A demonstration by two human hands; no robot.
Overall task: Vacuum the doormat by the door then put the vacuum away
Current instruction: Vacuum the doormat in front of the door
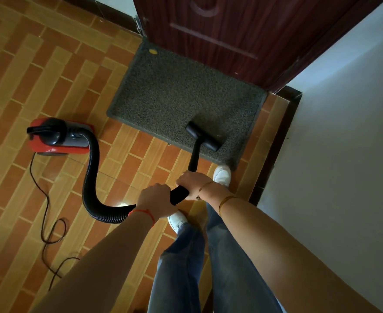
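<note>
A grey speckled doormat (174, 91) lies on the tiled floor in front of a dark red door (231, 30). The vacuum's black floor nozzle (203, 136) rests on the mat's near right part. A black wand (194, 158) runs from the nozzle back to me. My right hand (194, 180) grips the wand's upper end. Just behind it, my left hand (155, 198) grips the curved handle where the ribbed black hose (90, 177) begins. The hose loops left to the red and black vacuum body (57, 136) standing on the floor.
A black power cord (47, 213) trails from the vacuum body across the orange tiles at left. A white wall (344, 132) with dark skirting closes the right side. My white shoes (222, 175) stand at the mat's near edge. A small yellow spot (153, 51) marks the mat's far corner.
</note>
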